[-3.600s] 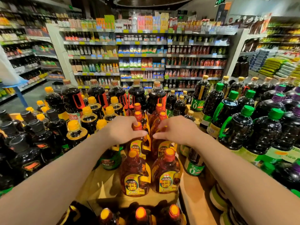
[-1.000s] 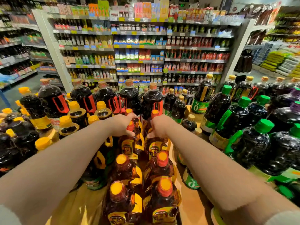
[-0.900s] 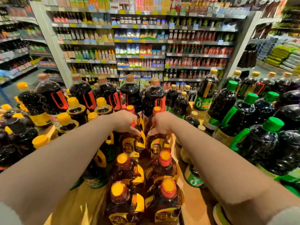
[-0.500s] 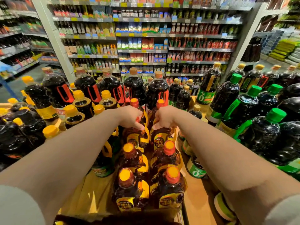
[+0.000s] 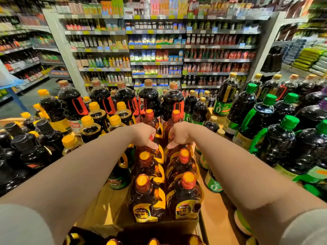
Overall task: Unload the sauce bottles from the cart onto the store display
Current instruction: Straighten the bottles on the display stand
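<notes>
Amber sauce bottles with orange and red caps stand in two columns on the wooden display (image 5: pixel 216 207). The nearest pair is the left front bottle (image 5: pixel 146 197) and the right front bottle (image 5: pixel 185 195). My left hand (image 5: pixel 143 137) grips the neck of the third bottle in the left column, and a bit of red cap shows under its fingers. My right hand (image 5: pixel 180 134) grips the neck of the third bottle in the right column. One more amber pair (image 5: pixel 150 119) stands just beyond my hands. Caps of bottles in the cart (image 5: pixel 113 242) show at the bottom edge.
Dark bottles with yellow caps (image 5: pixel 88 124) crowd the display on the left. Red-handled jugs (image 5: pixel 104 99) stand behind, and green-capped jugs (image 5: pixel 276 138) stand on the right. Small green-labelled bottles (image 5: pixel 212 184) stand beside the right column. Stocked store shelves (image 5: pixel 157 62) rise beyond.
Since the earliest frame both hands have moved one row farther back along the amber columns. Over the last second they keep the same hold and barely move; only the view shifts.
</notes>
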A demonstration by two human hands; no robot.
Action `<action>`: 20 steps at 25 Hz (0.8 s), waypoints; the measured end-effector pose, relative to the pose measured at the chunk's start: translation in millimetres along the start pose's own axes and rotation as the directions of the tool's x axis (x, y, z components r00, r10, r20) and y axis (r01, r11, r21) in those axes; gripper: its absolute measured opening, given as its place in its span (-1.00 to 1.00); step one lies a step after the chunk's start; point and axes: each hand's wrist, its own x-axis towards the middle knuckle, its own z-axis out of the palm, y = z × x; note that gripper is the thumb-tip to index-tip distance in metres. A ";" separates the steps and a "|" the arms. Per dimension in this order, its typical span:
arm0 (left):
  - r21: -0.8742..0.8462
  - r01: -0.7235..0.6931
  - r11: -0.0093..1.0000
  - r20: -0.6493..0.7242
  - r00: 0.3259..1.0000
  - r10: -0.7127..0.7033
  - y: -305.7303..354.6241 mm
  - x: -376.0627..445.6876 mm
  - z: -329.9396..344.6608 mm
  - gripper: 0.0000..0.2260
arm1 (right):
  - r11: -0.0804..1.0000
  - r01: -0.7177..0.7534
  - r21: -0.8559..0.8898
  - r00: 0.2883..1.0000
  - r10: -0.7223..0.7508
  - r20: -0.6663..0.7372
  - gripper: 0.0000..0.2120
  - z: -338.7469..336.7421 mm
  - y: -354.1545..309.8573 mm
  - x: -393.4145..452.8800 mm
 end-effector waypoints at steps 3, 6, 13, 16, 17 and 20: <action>-0.005 0.000 1.000 -0.021 1.000 0.000 1.8 -7.0 1.2 -0.43 | 0.999 0.005 0.032 1.000 -0.005 0.000 -0.42 1.7 -1.9 -0.9; -0.012 -0.016 1.000 -0.044 0.999 0.015 1.6 -10.0 2.0 -0.43 | 0.998 -0.017 0.061 1.000 0.017 -0.001 -0.42 1.0 -2.0 -1.4; -0.033 0.050 0.998 0.088 0.995 -0.047 -5.0 2.5 -2.2 -0.32 | 0.980 -0.075 0.182 0.997 0.070 0.032 -0.33 2.9 1.9 11.5; -0.038 0.094 0.995 -0.157 0.983 -0.098 -13.0 25.2 -32.3 -0.45 | 0.962 -0.121 0.247 0.942 0.189 -0.276 -0.53 -9.9 15.5 21.3; -0.026 0.120 0.992 -0.299 0.946 -0.122 -16.0 32.7 -43.9 -0.56 | 0.955 -0.163 0.246 0.862 0.259 -0.435 -0.62 -16.5 20.6 23.9; 0.024 0.168 0.985 -0.332 0.931 -0.151 -29.7 57.0 -61.1 -0.64 | 0.962 -0.215 0.169 0.754 0.274 -0.597 -0.62 -26.8 33.9 43.1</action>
